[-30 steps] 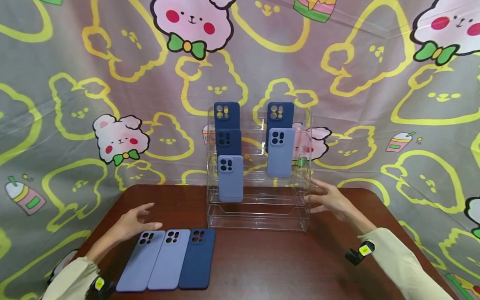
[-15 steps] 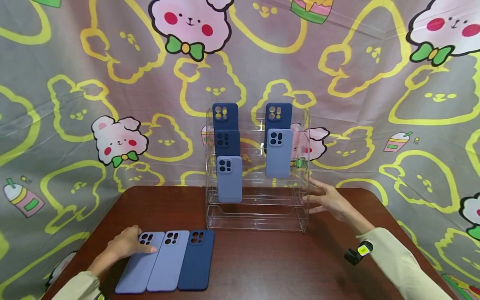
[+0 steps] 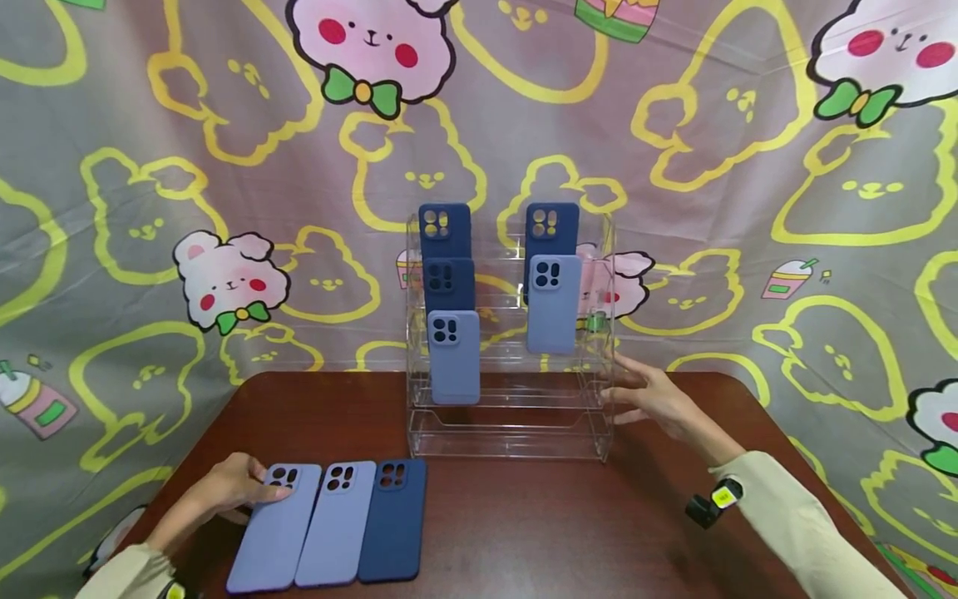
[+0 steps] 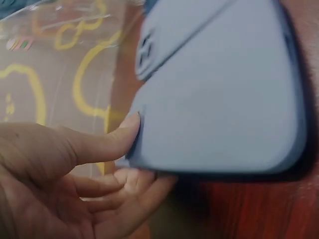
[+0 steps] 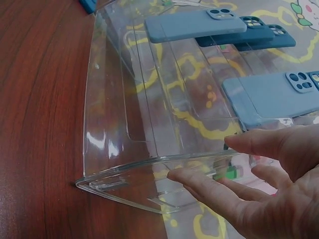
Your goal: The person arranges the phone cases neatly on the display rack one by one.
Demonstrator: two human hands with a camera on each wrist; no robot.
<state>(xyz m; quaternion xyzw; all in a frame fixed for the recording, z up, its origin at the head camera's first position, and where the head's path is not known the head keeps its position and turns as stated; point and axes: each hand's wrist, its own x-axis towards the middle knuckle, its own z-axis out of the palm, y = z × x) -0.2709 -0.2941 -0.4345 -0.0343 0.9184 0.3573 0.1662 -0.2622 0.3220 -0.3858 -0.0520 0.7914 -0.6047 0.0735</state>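
My left hand (image 3: 224,487) pinches the camera end of the leftmost light lavender phone case (image 3: 274,532), thumb on top and fingers beneath. In the left wrist view that case (image 4: 219,109) is slightly blurred, its far end tilted over the red-brown table. Beside it lie a second lavender case (image 3: 335,528) and a dark blue case (image 3: 392,528). My right hand (image 3: 662,403) is at the right side of a clear tiered display rack (image 3: 509,445); in the right wrist view its fingers (image 5: 209,191) extend loosely along the side panel's edge.
The rack's left column holds two dark blue cases, one (image 3: 445,229) above the other, and a lavender case (image 3: 454,366). On its right stand a dark blue case (image 3: 552,225) and a lavender one (image 3: 552,312). A cartoon-printed cloth (image 3: 337,183) hangs behind the table (image 3: 554,524).
My left hand has come down from above the row onto the leftmost case and taken hold of its top end, shifting it slightly left. The right hand stays at the rack.
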